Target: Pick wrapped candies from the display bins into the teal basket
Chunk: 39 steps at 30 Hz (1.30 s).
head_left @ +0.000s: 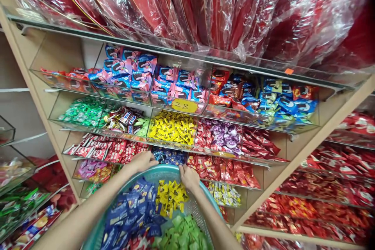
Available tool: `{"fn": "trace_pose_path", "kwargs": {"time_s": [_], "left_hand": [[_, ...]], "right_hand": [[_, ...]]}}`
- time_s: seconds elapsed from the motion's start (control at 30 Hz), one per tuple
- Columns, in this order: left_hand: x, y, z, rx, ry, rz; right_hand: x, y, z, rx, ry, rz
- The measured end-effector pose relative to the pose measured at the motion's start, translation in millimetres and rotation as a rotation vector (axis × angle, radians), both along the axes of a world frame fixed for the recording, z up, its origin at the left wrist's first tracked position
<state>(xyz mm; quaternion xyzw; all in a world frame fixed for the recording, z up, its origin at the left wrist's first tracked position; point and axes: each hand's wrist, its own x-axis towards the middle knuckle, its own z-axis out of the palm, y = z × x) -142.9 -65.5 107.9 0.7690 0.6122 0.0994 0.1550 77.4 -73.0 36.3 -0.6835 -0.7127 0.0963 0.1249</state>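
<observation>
A teal plastic basket sits low in the middle, holding blue, yellow and green wrapped candies. My left hand curls over the basket's far rim on the left. My right hand grips the same far rim a little to the right, fingers closed over the edge. Just beyond both hands is a shelf bin of blue wrapped candies. Blue candies fill the basket's left side, yellow ones lie in the middle, green ones at the near side.
A slanted wooden shelf unit holds clear bins of candy: yellow, green, red, blue cookie packs. A yellow price tag reads 28. Red items wrapped in plastic hang above. More bins stand left and right.
</observation>
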Motion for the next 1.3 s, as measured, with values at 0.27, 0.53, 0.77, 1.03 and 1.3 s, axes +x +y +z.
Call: {"fn": "trace_pose_path", "kwargs": {"time_s": [0.27, 0.53, 0.77, 1.03, 1.3], "left_hand": [[9, -4, 54.3, 0.173, -0.202, -0.197], [56, 28, -46.3, -0.033, -0.148, -0.163], [61, 27, -64.0, -0.048, 0.11, 0.141], [54, 30, -54.7, -0.106, 0.114, 0.134], [43, 30, -66.0, -0.112, 0.1, 0.164]], "right_hand": [[-4, 6, -3.0, -0.009, 0.013, 0.082], [-10, 13, 3.0, -0.03, 0.017, 0.146], [-10, 19, -6.4, -0.01, 0.027, 0.218], [-4, 1, 64.6, 0.382, 0.084, 0.499], [-17, 42, 131.9, 0.62, -0.037, 0.67]]}}
